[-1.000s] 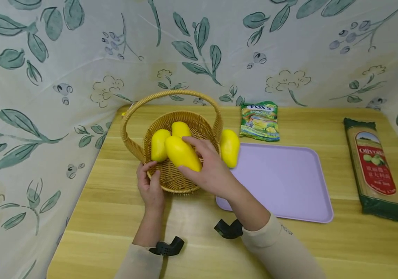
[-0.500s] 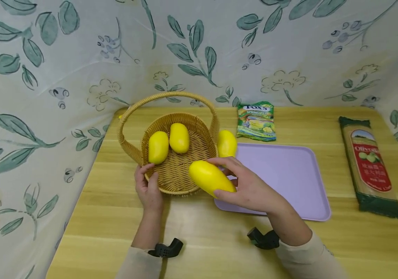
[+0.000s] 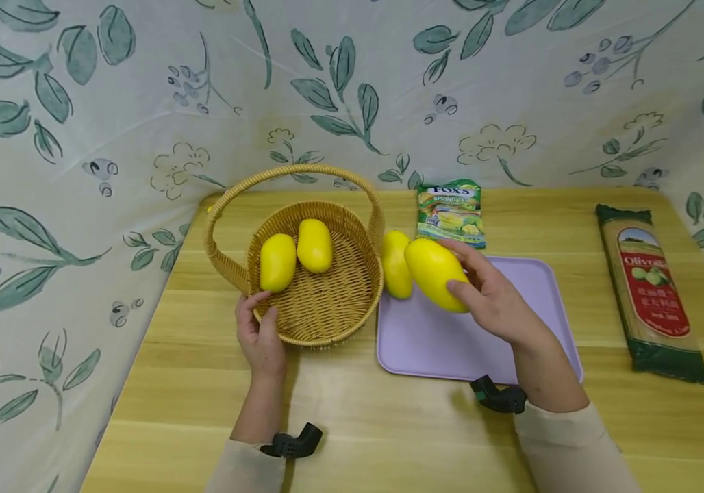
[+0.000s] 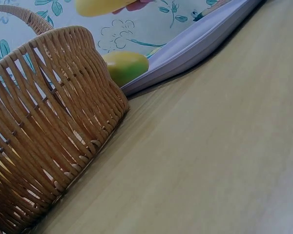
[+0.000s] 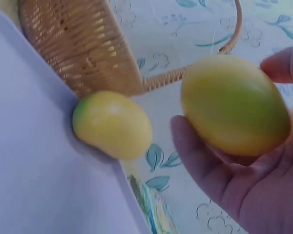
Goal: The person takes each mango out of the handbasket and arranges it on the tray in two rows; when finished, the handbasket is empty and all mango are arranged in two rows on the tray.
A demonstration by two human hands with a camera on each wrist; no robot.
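My right hand (image 3: 492, 296) grips a yellow mango (image 3: 435, 274) above the lilac tray (image 3: 481, 356). In the right wrist view this mango (image 5: 234, 105) shows a green flank, with fingers curled under it. Another mango (image 3: 396, 266) lies at the tray's left edge, beside the wicker basket (image 3: 346, 301). Inside the basket, two more mangoes sit toward the back left, one mango (image 3: 278, 263) by the wall and one mango (image 3: 314, 246) to its right. My left hand (image 3: 261, 339) holds the basket's front left rim, thumb and fingers around it.
Behind the tray lies a green candy bag (image 3: 450, 212). A long pack of spaghetti (image 3: 654, 294) is at the right of the wooden table (image 3: 352, 438). The basket's tall handle (image 3: 303, 169) arches over its back. A leaf-patterned cloth (image 3: 204, 89) hangs behind the table.
The right hand has lifted a mango out of the basket and carried it right, over the tray. Two mangoes stay in the basket. The left hand keeps its place on the rim.
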